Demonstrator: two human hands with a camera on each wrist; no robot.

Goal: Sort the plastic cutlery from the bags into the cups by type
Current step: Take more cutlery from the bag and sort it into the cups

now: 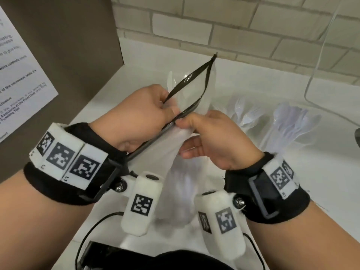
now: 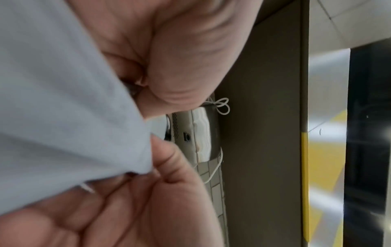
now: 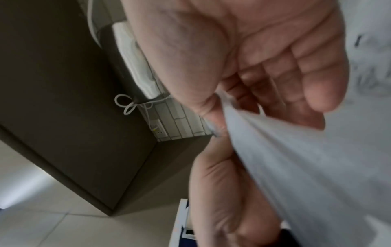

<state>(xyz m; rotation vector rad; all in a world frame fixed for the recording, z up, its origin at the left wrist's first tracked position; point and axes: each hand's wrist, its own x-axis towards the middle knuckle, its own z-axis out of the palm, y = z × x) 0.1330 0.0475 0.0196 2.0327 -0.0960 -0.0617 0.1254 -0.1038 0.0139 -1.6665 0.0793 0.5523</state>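
Hands pinch the bag (image 1: 181, 152) above the surface (image 1: 292, 182): left hand (image 1: 140, 114) and right hand (image 1: 212, 139) each on 1 black lip. Yanking apart risks spilling cutlery, toppling cups (image 1: 292, 125).

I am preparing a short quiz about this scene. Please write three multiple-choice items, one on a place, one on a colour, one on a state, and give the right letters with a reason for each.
1. Where do the cups of cutlery stand?
A. left of the hands
B. right of the hands
C. under the wrists

2. What colour is the bag's zip strip?
A. black
B. red
C. yellow

3. How is the bag's mouth?
A. sealed flat
B. pulled open
C. knotted

Answers:
1 B, the cups of cutlery stand right of the hands.
2 A, the zip strip is black.
3 B, the left hand and the right hand each pinch one edge of the plastic bag, with a gap between the edges.
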